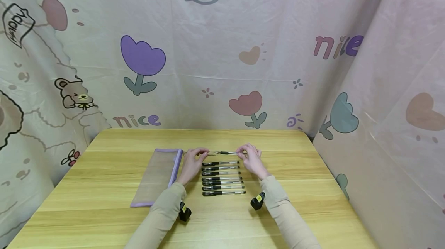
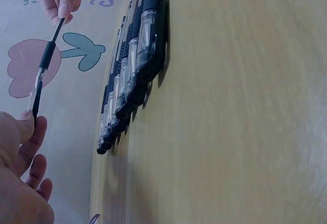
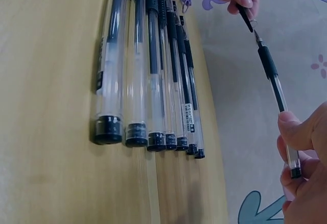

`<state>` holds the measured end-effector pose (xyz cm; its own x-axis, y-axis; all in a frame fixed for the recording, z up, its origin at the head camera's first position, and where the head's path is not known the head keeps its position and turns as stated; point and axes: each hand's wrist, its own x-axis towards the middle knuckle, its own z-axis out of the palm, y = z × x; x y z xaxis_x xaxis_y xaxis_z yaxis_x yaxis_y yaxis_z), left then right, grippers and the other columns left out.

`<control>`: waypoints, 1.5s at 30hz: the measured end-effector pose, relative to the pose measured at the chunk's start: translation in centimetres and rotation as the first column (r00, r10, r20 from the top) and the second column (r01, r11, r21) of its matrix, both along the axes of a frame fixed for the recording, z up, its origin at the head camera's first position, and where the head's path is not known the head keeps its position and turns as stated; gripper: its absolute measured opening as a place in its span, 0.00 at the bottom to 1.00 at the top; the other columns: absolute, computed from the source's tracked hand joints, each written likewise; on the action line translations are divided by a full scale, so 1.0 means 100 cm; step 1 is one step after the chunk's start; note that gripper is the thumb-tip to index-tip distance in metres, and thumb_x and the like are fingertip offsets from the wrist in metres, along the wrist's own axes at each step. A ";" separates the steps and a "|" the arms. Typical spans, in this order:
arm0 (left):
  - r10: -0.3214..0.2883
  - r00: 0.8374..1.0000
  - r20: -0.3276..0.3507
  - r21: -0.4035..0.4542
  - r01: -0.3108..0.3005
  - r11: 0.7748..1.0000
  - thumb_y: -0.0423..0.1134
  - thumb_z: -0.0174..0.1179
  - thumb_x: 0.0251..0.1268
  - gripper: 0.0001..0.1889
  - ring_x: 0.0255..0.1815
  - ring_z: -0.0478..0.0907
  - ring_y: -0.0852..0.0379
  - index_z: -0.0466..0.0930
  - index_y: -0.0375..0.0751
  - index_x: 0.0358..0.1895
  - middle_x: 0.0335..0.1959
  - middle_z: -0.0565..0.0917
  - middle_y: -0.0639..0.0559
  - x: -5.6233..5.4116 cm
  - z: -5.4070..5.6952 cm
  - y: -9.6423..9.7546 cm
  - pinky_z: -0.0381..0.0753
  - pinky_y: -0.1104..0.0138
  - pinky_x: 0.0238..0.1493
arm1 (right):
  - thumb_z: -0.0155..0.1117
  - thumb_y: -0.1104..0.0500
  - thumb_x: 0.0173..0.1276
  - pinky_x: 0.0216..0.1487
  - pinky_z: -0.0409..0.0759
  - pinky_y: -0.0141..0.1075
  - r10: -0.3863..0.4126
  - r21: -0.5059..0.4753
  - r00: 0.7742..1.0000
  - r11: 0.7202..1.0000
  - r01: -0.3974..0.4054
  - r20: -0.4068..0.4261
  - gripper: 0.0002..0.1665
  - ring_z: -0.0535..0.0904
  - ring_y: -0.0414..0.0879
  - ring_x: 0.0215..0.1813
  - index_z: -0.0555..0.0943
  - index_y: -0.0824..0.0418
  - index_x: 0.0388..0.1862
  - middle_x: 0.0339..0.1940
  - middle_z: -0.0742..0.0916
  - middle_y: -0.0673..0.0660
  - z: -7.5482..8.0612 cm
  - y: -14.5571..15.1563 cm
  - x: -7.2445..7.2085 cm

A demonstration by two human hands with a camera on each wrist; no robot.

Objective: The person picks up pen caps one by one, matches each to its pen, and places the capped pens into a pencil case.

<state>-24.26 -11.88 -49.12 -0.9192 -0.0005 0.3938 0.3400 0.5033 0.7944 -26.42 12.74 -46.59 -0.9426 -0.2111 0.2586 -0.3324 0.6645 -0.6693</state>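
Observation:
My right hand (image 1: 251, 159) grips the clear barrel of a gel pen (image 3: 267, 63) with a black grip sleeve, its bare tip pointing left. Between thumb and fingertips, my left hand (image 1: 190, 165) pinches a pen cap (image 3: 245, 18) with a dark clip. Cap and tip are lined up end to end, right at each other in the right wrist view. Both hands are above the far part of the table. Just nearer to me lies a row of several capped black gel pens (image 1: 213, 193), side by side with caps to the left.
A mesh zip pouch (image 1: 153, 177) with purple edging lies flat on the wooden table (image 1: 222, 226), left of the pens and beside my left forearm. A patterned curtain (image 1: 208, 98) hangs behind the table and along both sides. Each wrist carries a small black camera (image 1: 257, 201).

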 end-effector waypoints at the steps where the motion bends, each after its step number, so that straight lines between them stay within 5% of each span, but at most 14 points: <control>1: 0.001 1.000 0.006 0.006 -0.001 1.000 0.35 0.62 0.70 0.08 0.48 0.76 0.48 0.87 0.40 0.48 0.45 0.88 0.45 0.000 0.000 0.000 0.69 0.58 0.53 | 0.64 0.64 0.69 0.56 0.57 0.50 0.001 -0.001 1.000 1.000 -0.001 0.000 0.05 0.74 0.56 0.57 0.84 0.61 0.42 0.47 0.83 0.58 0.000 0.000 0.000; 20: -0.052 0.998 0.020 0.014 0.051 0.999 0.35 0.62 0.70 0.08 0.49 0.76 0.48 0.87 0.40 0.48 0.46 0.88 0.45 0.000 0.000 0.005 0.70 0.57 0.55 | 0.63 0.62 0.71 0.63 0.61 0.53 0.086 -0.039 0.996 0.996 -0.086 -0.015 0.07 0.78 0.55 0.54 0.84 0.60 0.45 0.45 0.87 0.58 -0.004 -0.005 0.000; 27: -0.071 0.996 0.048 0.045 0.069 0.997 0.34 0.63 0.69 0.08 0.46 0.75 0.51 0.87 0.39 0.47 0.44 0.88 0.45 0.002 -0.002 0.003 0.70 0.58 0.54 | 0.60 0.65 0.72 0.59 0.76 0.51 0.134 -0.128 0.991 0.983 -0.132 0.014 0.10 0.80 0.54 0.53 0.83 0.66 0.49 0.48 0.87 0.60 -0.009 -0.006 0.000; 35: -0.047 0.996 0.081 0.055 0.043 0.998 0.35 0.63 0.68 0.08 0.42 0.76 0.55 0.88 0.41 0.46 0.39 0.87 0.47 0.004 -0.002 0.000 0.71 0.64 0.50 | 0.61 0.66 0.72 0.58 0.79 0.46 0.118 -0.175 0.992 0.979 -0.107 0.052 0.08 0.81 0.51 0.51 0.84 0.63 0.46 0.45 0.87 0.59 -0.013 -0.013 -0.001; 45: -0.024 0.999 0.043 0.068 0.021 0.997 0.33 0.64 0.67 0.06 0.41 0.76 0.55 0.88 0.39 0.44 0.36 0.87 0.46 0.003 -0.004 0.000 0.72 0.67 0.47 | 0.60 0.67 0.72 0.59 0.79 0.46 0.146 -0.214 0.988 0.968 -0.130 0.059 0.08 0.81 0.52 0.50 0.83 0.66 0.46 0.45 0.87 0.61 -0.016 -0.015 0.000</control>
